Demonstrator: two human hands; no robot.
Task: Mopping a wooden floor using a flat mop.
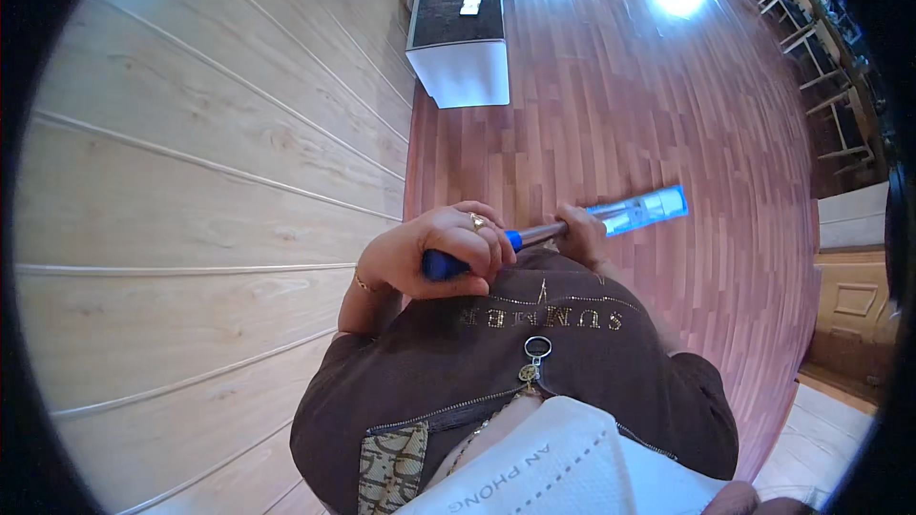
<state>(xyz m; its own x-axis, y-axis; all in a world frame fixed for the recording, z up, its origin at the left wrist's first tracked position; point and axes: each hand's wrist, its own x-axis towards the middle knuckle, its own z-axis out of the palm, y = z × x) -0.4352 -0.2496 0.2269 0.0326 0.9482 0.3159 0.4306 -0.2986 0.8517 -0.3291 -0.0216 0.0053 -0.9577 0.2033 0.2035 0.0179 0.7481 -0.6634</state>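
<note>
A flat mop with a metal pole point(540, 235) slants across in front of my dark brown top. Its blue end grip is wrapped by my left hand point(456, 246), which wears a ring and a bracelet. Farther down the pole, my right hand point(579, 237) is closed around it, its fingers partly hidden by the pole. Beyond the right hand, the blue and white mop head point(649, 211) shows over the reddish floor. Whether the whole head touches the floor I cannot tell.
Pale wood panelling point(210, 229) rises along my left. Ahead, a white box-shaped cabinet point(460, 72) with a dark top stands against it, a small white object point(470, 4) on top. Chairs point(835, 124) line the far right, near a wooden door or cabinet point(849, 298). Wood-look flooring point(611, 105) stretches ahead.
</note>
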